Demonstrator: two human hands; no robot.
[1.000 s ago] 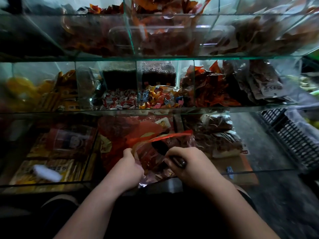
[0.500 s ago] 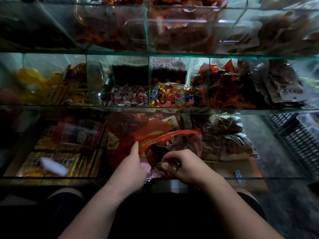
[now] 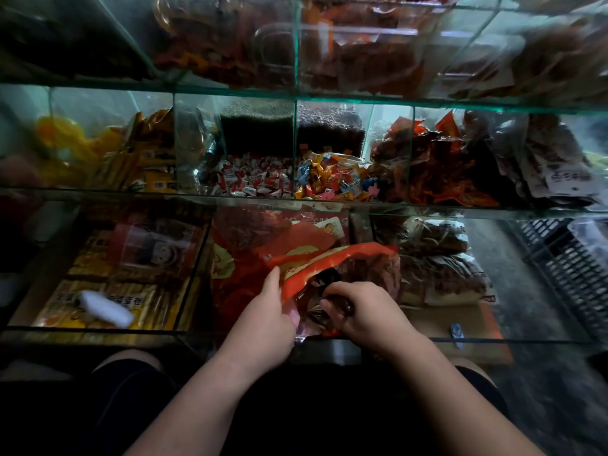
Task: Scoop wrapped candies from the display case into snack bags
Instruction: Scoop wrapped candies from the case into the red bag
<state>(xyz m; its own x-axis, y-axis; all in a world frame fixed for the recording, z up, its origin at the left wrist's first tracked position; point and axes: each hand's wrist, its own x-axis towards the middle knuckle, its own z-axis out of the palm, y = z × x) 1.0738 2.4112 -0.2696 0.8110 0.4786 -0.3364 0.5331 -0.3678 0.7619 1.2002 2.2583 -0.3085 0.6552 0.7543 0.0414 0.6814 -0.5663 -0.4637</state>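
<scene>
1. Glass shelves of the display case fill the dim view. In its near left compartment lie yellow boxes.
2. At centre, the left hand holds the near-left edge of the bag. The forefinger lies straight along the red lip and the other fingers curl under; the thumb is hidden.
3. That red lip runs from near-left to far-right, so the mouth gapes toward the right hand. Shiny wrappers show inside it.
4. Just right of the lip, the right hand has its fingers curled tight round a dark scoop. The scoop's head seems to point far-left into the mouth, though it is hard to make out.
5. Loose wrapped candies sit on the middle shelf, straight beyond the bag and higher. The right hand is nearer to them.
6. Judged from this, another scoopful means backing out near-right, then rising past the glass shelf edge above the bag.
7. Brown packets crowd the right side, leaving little room there.
</scene>
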